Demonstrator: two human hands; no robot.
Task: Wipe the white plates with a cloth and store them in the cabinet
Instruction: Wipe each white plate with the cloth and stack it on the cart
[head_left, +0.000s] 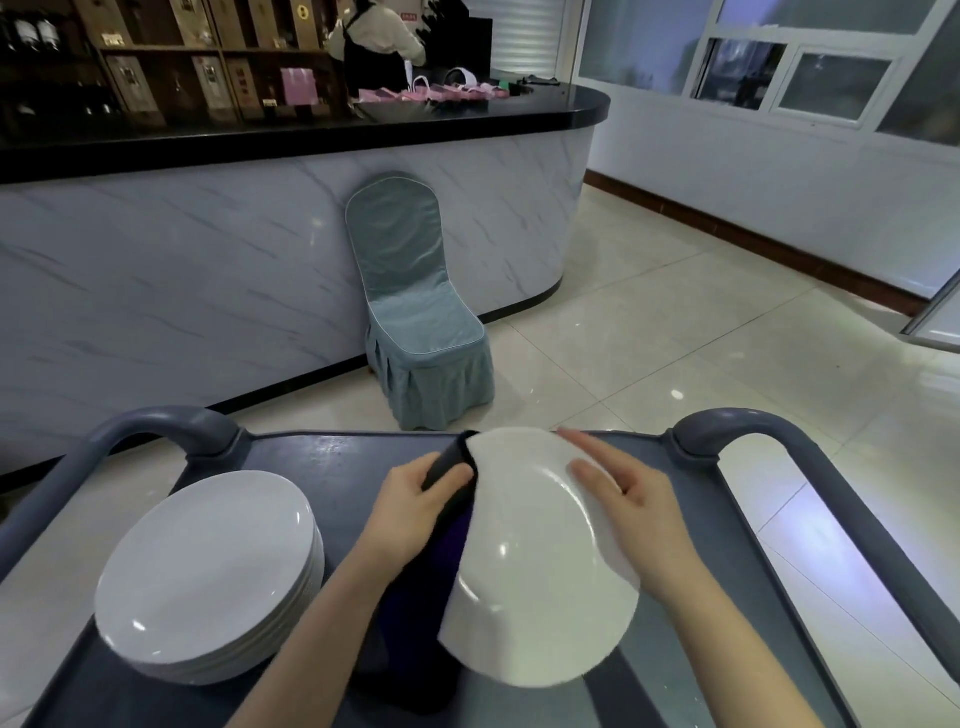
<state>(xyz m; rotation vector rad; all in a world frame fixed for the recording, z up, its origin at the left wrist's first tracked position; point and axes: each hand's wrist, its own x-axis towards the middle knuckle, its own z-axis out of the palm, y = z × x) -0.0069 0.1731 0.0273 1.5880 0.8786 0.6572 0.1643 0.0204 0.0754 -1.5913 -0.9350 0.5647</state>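
Plate (535, 566): white, tilted, held up over the cart's deck between the two hands.
Left hand (410, 506): at the plate's upper left rim, fingers curled round a dark cloth (449, 465) and pressing it against that rim.
Cloth: folds over the rim by the fingertips and hangs down behind the plate's left edge toward the deck.
Right hand (639, 514): lies on the plate's right side, fingers stretched straight across its face, somewhat blurred, gripping nothing.
Stack of plates (208, 571): white, on the cart's left side, apart from the left forearm.
Cart (332, 457): grey, with looped handles at both far corners.
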